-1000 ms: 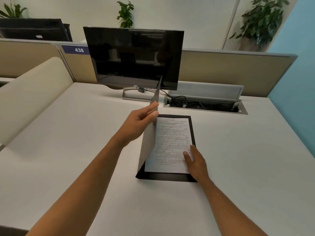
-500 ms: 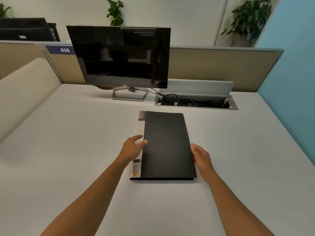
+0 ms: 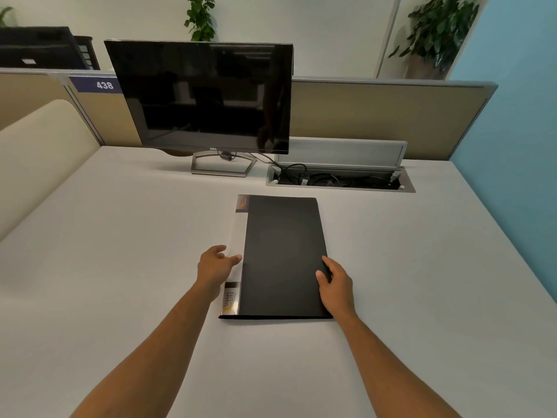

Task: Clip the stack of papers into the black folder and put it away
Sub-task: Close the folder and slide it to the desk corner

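Note:
The black folder (image 3: 283, 254) lies closed and flat on the white desk (image 3: 422, 282), its white labelled spine strip on the left. The papers are hidden inside it. My left hand (image 3: 214, 267) rests at the spine edge with its fingers apart, the thumb touching the strip. My right hand (image 3: 334, 282) is on the folder's right edge, with the thumb on top of the cover and the fingers curled at the rim.
A dark monitor (image 3: 205, 98) stands at the back of the desk. To its right is an open cable tray (image 3: 340, 179) with cords. Beige partitions (image 3: 385, 116) fence the back and left; a blue wall (image 3: 518, 146) runs along the right.
The folder's cover, held up by my left hand one second ago, has come down over the papers. My right hand moved off the sheet to the folder's right edge.

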A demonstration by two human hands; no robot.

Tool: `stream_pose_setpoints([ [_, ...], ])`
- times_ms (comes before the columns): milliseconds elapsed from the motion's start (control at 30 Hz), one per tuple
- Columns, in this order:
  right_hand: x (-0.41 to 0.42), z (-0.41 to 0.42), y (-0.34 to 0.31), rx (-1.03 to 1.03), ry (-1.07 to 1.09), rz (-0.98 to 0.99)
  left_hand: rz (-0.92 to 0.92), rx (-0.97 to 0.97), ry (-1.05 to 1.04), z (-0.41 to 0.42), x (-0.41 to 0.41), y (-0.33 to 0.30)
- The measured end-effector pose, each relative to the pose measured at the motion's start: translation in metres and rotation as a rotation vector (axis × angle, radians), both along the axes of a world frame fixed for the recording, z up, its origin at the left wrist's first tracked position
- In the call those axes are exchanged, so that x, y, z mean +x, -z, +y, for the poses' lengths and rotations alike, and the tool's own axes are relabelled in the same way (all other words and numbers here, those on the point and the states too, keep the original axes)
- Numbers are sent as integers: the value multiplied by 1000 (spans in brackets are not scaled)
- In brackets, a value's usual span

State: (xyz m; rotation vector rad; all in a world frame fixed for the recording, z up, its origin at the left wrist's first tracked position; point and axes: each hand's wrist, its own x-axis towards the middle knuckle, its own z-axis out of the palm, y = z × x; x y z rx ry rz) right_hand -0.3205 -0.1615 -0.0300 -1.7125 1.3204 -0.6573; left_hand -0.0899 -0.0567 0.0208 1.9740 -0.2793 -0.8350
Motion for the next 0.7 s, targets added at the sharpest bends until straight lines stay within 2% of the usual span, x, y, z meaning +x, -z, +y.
stream_pose_setpoints([
  [100,0,-1,-1,6,-6,-7,95,-41,-82,-1,6,2],
  [267,-4,-2,-1,36,-21,-18,181,-71,-21,-2,0,6],
  [533,-14,-4,-7,113,-36,-93,214,-181,-59,8,-7,11],
  [700,-17,-8,-19,190,49,-196,234,-236,-32,7,-5,11],
])
